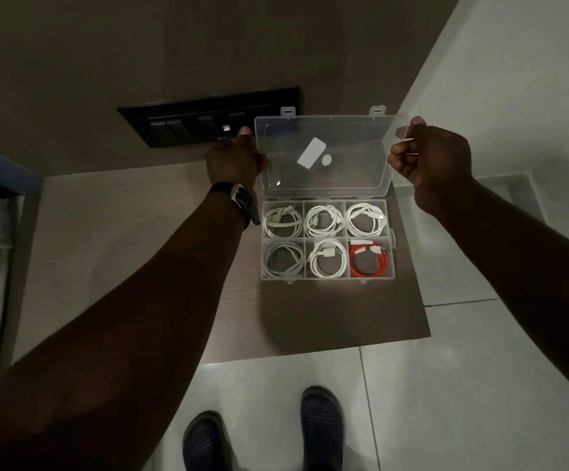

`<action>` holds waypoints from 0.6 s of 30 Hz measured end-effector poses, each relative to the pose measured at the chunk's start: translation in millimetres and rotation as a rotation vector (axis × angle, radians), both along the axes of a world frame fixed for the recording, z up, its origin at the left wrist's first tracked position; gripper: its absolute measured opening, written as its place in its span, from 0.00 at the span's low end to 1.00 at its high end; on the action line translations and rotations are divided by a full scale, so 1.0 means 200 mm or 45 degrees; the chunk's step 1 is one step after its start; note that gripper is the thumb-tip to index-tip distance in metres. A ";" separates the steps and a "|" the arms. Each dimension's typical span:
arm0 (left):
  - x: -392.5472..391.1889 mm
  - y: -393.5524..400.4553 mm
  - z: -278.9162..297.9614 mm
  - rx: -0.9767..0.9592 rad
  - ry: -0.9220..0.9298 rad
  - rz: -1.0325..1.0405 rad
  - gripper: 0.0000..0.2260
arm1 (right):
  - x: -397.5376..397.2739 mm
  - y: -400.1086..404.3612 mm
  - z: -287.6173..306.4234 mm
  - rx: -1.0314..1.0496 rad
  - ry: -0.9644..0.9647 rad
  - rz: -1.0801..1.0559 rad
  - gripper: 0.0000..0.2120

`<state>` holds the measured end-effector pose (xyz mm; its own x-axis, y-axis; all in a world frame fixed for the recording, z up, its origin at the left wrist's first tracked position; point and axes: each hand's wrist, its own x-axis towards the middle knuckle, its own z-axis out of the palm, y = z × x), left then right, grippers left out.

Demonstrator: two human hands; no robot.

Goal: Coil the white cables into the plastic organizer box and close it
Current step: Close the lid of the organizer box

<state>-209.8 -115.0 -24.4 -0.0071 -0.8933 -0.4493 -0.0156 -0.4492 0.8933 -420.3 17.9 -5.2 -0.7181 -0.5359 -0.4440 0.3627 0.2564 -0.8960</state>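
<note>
The clear box (327,243) sits on the brown surface (140,232), below and between the two hands, nearer the person than the fingers are. Its lid (323,151) stands up, open. The left hand (233,161) holds the left edge of the lid, with the fingers curled and pinching it. The right hand (430,158) holds the right edge the same way, with the fingers (403,132) pinching the top corner. I think the step now is closing the box, and the coiling looks done. To do it well, both hands should bring the lid down together, so it stays flat and does not twist. No cable should poke up over a wall, or the lid will not shut. Then press the front edge until the two little tabs (289,111) at the top of the lid, between the two hands, click onto the front of the box. Now count. The box has six spaces. Five hold white cables (323,220), one coil each. The last space, below the right hand, holds one red cable (366,261). The lid has two stickers (311,157).
</note>
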 end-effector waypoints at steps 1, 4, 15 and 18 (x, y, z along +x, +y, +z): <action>0.02 0.02 0.01 -0.004 0.013 0.013 0.12 | 0.01 0.01 0.00 -0.004 0.000 0.000 0.11; 0.08 0.10 0.04 0.055 0.068 0.028 0.11 | 0.04 0.08 0.02 -0.059 -0.083 0.001 0.15; 0.35 0.47 0.04 0.374 0.283 0.131 0.06 | 0.20 0.44 -0.03 -0.090 -0.282 0.046 0.04; 0.41 0.55 -0.03 0.372 0.157 0.081 0.06 | 0.24 0.52 -0.11 -0.033 -0.240 0.053 0.03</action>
<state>-128.5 -5.1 -29.9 -0.0256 -0.7271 -0.6861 0.1210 -0.6835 0.7198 -372.2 122.5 -26.4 -0.6006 -0.5765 -0.5540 0.5141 0.2523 -0.8198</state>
